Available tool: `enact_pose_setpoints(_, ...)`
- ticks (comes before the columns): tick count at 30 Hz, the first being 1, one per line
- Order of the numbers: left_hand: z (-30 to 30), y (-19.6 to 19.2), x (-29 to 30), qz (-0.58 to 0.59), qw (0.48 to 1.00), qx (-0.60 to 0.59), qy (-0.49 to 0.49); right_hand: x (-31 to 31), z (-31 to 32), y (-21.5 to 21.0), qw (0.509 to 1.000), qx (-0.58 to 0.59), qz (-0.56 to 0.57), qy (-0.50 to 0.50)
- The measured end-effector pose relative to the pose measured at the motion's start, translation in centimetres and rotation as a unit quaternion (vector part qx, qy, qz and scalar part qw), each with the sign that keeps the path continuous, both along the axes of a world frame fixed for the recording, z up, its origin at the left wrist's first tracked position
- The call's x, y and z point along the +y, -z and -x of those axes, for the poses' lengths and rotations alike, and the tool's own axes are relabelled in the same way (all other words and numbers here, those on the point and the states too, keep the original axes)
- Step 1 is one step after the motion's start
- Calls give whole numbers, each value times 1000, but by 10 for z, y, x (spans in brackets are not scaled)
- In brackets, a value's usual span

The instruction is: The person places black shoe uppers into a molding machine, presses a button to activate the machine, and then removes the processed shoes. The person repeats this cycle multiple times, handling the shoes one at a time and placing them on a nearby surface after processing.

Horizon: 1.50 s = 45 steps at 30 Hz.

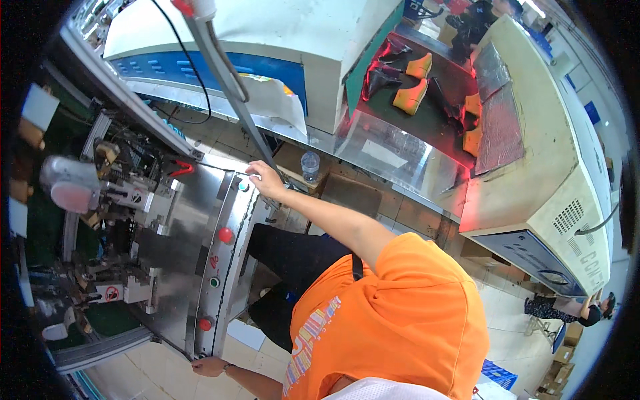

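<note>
A factory floor of pale tiles (427, 220) runs between machines. The largest is a cream-coloured oven tunnel (547, 153) at the right, with a dark conveyor belt (427, 107) passing into it under red light. On that belt lie four tan boots (410, 97) and, as far as can be told, two dark ones (380, 79). A second cream housing with a blue louvred panel (200, 67) stands along the top edge.

At the left stands a steel press machine (167, 233), its sloping control panel (223, 260) facing the person in an orange shirt (407, 320). The panel carries two red buttons (226, 235) and two green ones (215, 282); one more small button sits at its top corner.

The right hand (265, 180) rests at the panel's top corner, fingers bent over the edge near the green button there, just below a slanted grey pole (230, 87). The left hand (208, 366) lies at the panel's bottom corner, fingers curled against the edge; whether it grips anything cannot be told.

One clear plastic bottle (310, 165) stands on the floor beyond the right hand. Another person (567, 310) sits at the far right.
</note>
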<state>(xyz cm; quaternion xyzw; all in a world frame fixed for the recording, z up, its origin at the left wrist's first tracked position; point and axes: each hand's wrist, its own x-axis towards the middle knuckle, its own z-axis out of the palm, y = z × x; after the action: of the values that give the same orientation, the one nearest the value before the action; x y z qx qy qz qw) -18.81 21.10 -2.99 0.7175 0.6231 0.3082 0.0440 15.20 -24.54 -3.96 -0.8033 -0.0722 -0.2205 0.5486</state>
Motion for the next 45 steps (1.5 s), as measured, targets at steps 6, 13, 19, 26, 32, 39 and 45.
enact_pose_setpoints(6,13,10,12,-62,997,-20,32,-182,40,15,978,54,-41,198)
enact_pose_setpoints(13,20,15,-32,350,817,-453,73,-485,99,69,826,115,-127,537)
enact_pose_setpoints(19,6,32,-15,573,587,-558,129,-640,96,100,831,95,-171,520)
enact_pose_setpoints(26,-18,47,-20,495,617,-603,99,-697,89,97,783,142,-492,353)
enact_pose_setpoints(32,0,55,-27,467,618,-633,23,-719,68,73,797,105,-434,406)
enact_pose_setpoints(39,13,70,-22,475,568,-672,4,-662,123,-46,909,156,-87,377)
enact_pose_setpoints(45,52,100,-61,190,867,-196,418,-454,142,-219,949,47,261,173)
